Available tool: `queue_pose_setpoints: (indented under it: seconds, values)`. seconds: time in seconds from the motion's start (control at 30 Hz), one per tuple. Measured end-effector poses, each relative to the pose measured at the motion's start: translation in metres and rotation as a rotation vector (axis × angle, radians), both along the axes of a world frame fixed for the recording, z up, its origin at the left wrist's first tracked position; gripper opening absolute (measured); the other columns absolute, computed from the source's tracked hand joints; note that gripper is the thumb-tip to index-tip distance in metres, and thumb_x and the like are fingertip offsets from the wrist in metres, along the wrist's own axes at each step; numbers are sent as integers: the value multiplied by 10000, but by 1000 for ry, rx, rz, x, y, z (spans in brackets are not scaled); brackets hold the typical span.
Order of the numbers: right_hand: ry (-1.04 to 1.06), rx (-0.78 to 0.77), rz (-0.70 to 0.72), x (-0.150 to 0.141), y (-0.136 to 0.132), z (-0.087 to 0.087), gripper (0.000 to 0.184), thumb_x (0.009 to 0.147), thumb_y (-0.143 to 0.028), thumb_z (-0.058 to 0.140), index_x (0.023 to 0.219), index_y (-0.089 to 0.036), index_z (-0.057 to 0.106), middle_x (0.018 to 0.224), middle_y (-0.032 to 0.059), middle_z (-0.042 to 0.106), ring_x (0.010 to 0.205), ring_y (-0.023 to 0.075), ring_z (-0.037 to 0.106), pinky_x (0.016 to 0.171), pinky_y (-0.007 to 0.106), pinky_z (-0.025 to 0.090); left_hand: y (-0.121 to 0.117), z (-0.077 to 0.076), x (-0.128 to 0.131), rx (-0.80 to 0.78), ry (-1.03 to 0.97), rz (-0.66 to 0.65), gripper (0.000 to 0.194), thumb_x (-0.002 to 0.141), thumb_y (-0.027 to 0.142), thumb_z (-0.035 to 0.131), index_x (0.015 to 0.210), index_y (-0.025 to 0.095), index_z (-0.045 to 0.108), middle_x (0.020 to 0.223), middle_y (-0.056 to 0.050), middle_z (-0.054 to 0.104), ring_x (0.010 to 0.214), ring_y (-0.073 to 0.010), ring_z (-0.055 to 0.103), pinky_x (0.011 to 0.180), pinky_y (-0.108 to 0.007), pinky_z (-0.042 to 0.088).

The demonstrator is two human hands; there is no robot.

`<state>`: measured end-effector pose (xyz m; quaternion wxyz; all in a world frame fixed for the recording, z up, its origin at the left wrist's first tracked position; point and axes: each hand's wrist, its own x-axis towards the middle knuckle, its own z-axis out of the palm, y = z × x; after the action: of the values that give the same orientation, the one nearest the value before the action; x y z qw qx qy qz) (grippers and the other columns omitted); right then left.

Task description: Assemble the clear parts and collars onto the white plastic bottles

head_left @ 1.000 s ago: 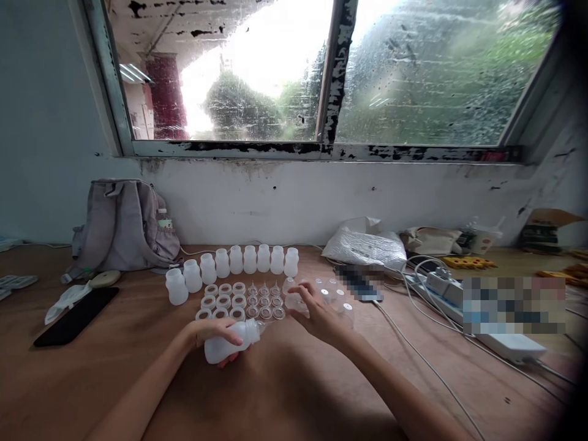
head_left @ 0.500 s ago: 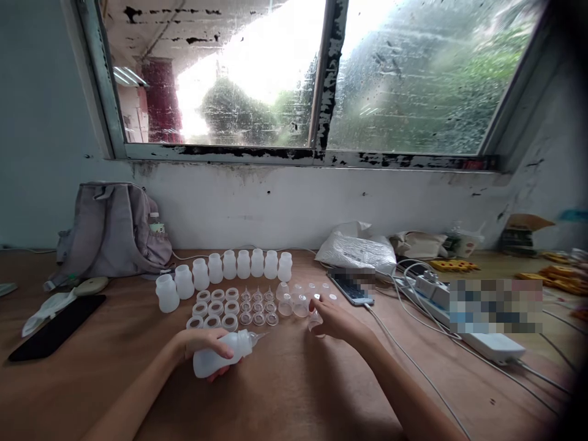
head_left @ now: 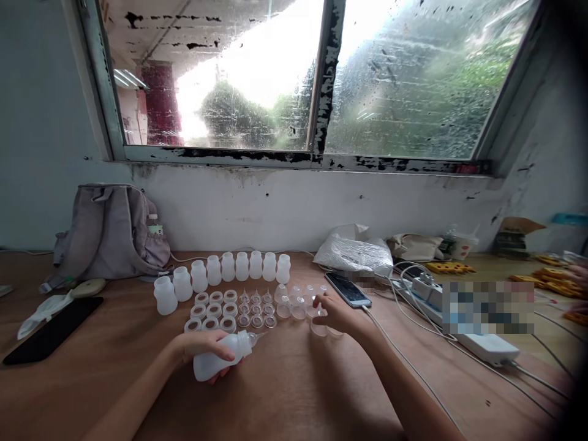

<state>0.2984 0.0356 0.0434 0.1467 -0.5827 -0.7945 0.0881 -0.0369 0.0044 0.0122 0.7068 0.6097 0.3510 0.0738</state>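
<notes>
My left hand (head_left: 209,352) is wrapped round a frosted white squeeze bottle (head_left: 215,364), tilted to the right. A clear nipple-like tip (head_left: 256,337) pokes out of its mouth. My right hand (head_left: 337,315) hovers over the clear domed caps (head_left: 298,308), thumb and fingers curved and apart. A clear cap (head_left: 318,329) sits just below my right fingertips, and the hand hides part of the group. Left of the caps stand rows of clear pointed tips (head_left: 256,309), then rows of white screw rings (head_left: 212,310).
Several open frosted bottles (head_left: 227,267) stand in a curved row behind. A phone (head_left: 348,290) on a cable, a silver bag (head_left: 353,251) and a power strip (head_left: 489,348) lie right. At left are a backpack (head_left: 108,233) and a black flat object (head_left: 52,331).
A clear cap that was tilted at my right fingers now rests on the table, and those fingers have lifted and spread slightly. My left hand still grips the bottle.
</notes>
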Motion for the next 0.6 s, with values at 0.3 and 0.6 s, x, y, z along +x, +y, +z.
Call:
queue_pose_setpoints:
  seconds: [0.3, 0.6]
  values:
    - [688, -230, 470, -75, -40, -2, 378, 785, -449, 479, 1057, -187, 459, 715, 0, 517, 583, 95, 471, 503, 204, 373, -29, 4, 44, 102, -332, 252, 401, 678, 418, 591, 950, 149, 469, 700, -21, 555, 531, -114, 523, 463, -221, 387]
    - [859, -333, 254, -102, -54, -16, 363, 726, -492, 534, 892, -174, 478, 532, -63, 423, 414, 48, 339, 364, 160, 248, -32, -6, 60, 905, 75, 427, 388, 662, 430, 604, 940, 180, 497, 800, -25, 580, 712, -172, 543, 620, -261, 406]
